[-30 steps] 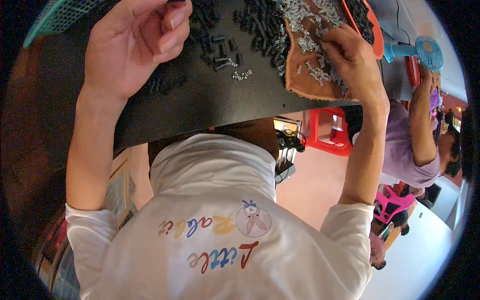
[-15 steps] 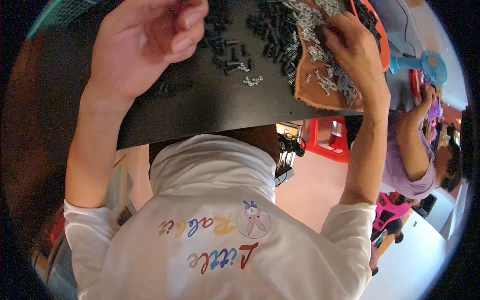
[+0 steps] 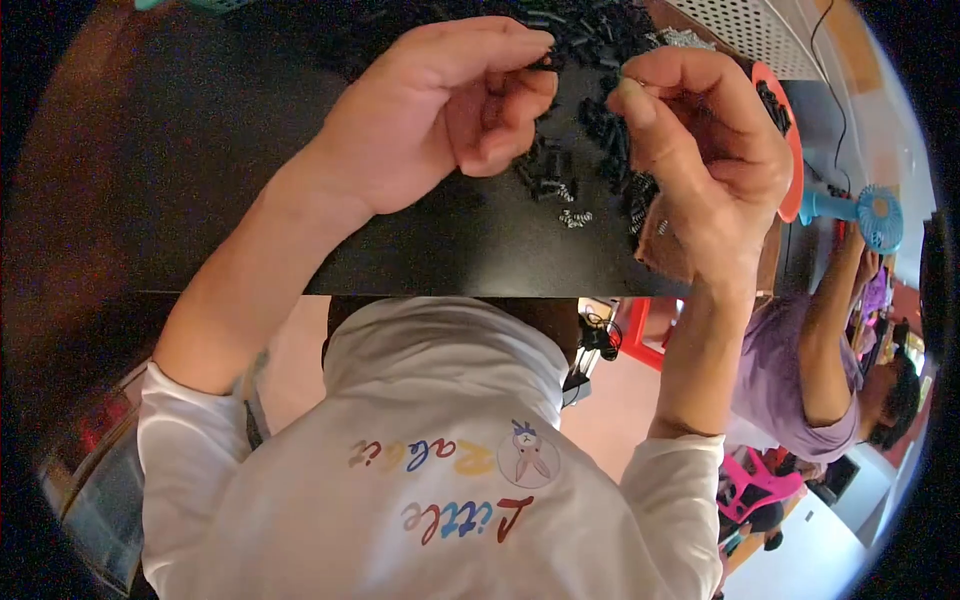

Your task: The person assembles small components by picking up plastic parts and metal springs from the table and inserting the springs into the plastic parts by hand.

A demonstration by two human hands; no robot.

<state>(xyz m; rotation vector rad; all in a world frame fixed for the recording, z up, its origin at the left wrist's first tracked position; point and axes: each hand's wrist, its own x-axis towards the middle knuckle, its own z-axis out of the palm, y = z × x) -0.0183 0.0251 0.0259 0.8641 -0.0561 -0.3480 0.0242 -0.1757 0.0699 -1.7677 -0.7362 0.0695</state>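
- Both hands have come together since the earlier frames: the right hand [image 3: 705, 150] has lifted off the brown tray of springs, and the left hand [image 3: 440, 110] has swung in from the left, so the two now meet above the black table [image 3: 200, 170].
- That suggests picking is over for now and the two small parts are being fitted together.
- Left-hand fingers [image 3: 500, 45] are curled in, thumb and forefinger pinched narrow on a small black plastic part [image 3: 545, 62] at their tips.
- Right-hand fingertips [image 3: 630, 95] are also pinched close; they seem to hold something tiny, perhaps a spring, but it is too small to be sure.
- Beneath the hands lies a heap of black parts [image 3: 590, 30], with a few loose silver springs [image 3: 575, 217] on the table just below.
- An orange-rimmed tray [image 3: 790, 150] shows behind the right hand.
- At far right stands a blue handheld fan [image 3: 870, 212], and another person in a purple shirt [image 3: 790, 380] works nearby.
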